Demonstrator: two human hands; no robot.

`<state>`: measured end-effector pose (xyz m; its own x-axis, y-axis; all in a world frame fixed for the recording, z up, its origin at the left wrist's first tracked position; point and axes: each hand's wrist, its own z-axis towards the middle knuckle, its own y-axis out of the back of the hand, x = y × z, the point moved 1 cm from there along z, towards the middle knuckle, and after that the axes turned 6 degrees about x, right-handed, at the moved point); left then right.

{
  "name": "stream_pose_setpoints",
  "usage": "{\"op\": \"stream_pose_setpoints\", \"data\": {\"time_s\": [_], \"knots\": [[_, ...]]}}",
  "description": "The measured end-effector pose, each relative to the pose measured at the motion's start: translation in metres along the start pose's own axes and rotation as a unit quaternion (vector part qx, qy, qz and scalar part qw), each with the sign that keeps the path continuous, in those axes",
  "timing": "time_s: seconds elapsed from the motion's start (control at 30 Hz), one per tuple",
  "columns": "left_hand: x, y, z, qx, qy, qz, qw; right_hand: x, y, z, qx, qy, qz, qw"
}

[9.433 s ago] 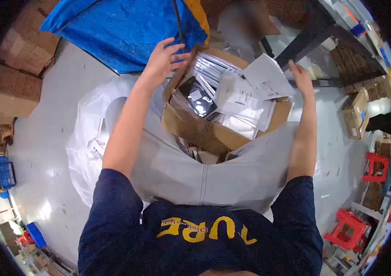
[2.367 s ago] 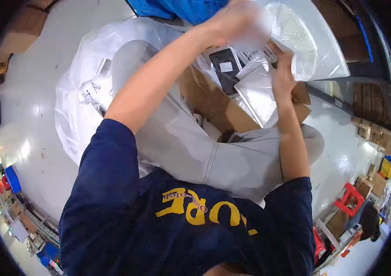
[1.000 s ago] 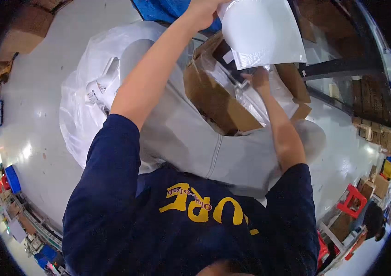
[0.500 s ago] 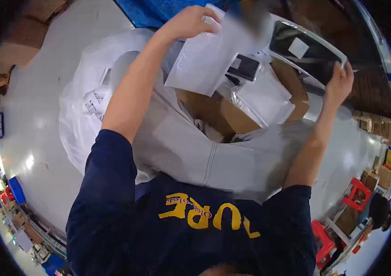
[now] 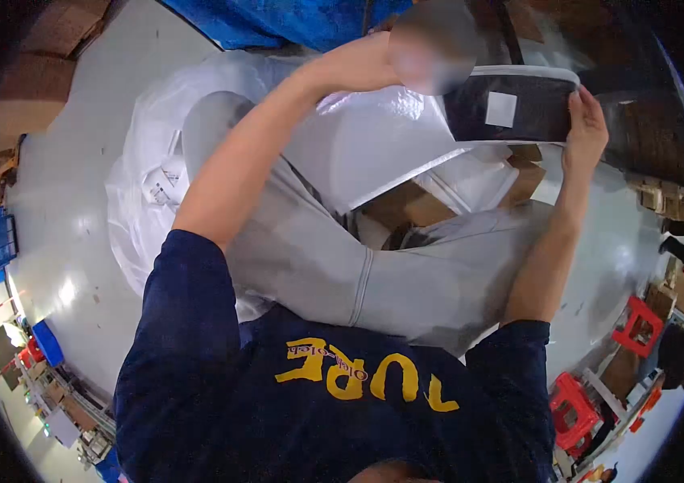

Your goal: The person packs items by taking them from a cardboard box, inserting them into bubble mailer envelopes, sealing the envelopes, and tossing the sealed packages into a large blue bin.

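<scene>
At 10 o'clock, a billowing clear plastic bag (image 5: pixel 128 181) lies on the floor with labelled white packets (image 5: pixel 166 183) in it; the film looks light, limp and easy to snag. A blue sheet (image 5: pixel 277 18) runs along the top at 11 to 12 o'clock. The left hand (image 5: pixel 360 63) is at 12 o'clock, at the upper part of a broad silvery-white pouch (image 5: pixel 374 141). A blur covers its fingers, so I cannot tell whether they grip the pouch. The pouch looks light, with a slick, shiny skin, flexible but flat enough to hold its shape; its long lower edge would be a fair place to steady it. Below that edge, towards 2 o'clock, part of an open carton (image 5: pixel 416 206) shows, with more white packets (image 5: pixel 475 173) inside. Between 1 and 2 o'clock, above the carton, is a dark flat packet (image 5: pixel 471 117) with a pale rim and a square white label (image 5: pixel 501 110). Its left end meets the pouch's right side, though whether it overlaps or goes inside, I cannot tell. It seems stiffer than the pouch, thin and fairly light, perhaps slippery and best kept from bending. The right hand (image 5: pixel 586 133), at 2 o'clock, pinches its right end between thumb and fingers; a grip there leaves the label uncovered, and a second hold on the opposite end would stop it sagging. The two hands are well apart.
</scene>
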<state>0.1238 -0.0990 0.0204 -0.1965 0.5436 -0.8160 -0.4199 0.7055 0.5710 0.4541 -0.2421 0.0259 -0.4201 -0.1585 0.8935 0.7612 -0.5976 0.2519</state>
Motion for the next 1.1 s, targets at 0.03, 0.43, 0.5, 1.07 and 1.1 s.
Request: {"op": "stream_pose_setpoints", "data": {"time_s": [0.03, 0.43, 0.5, 1.07, 1.1], "knots": [[0.000, -0.004, 0.003, 0.004, -0.014, -0.030, 0.999, 0.003, -0.009, -0.002, 0.024, -0.016, 0.009, 1.000], [0.007, -0.023, 0.009, -0.093, -0.004, -0.141, 0.986, 0.046, -0.131, -0.059, 0.191, 0.012, -0.072, 0.979], [0.009, -0.018, 0.006, -0.103, 0.001, -0.074, 0.992, 0.046, -0.140, -0.063, 0.202, 0.067, -0.106, 0.971], [-0.013, -0.032, 0.000, -0.119, -0.076, 0.043, 0.989, 0.038, -0.146, -0.050, 0.149, 0.096, 0.000, 0.984], [-0.016, -0.030, -0.002, -0.115, -0.046, 0.047, 0.991, 0.041, -0.147, -0.049, 0.173, 0.109, -0.002, 0.979]]}}
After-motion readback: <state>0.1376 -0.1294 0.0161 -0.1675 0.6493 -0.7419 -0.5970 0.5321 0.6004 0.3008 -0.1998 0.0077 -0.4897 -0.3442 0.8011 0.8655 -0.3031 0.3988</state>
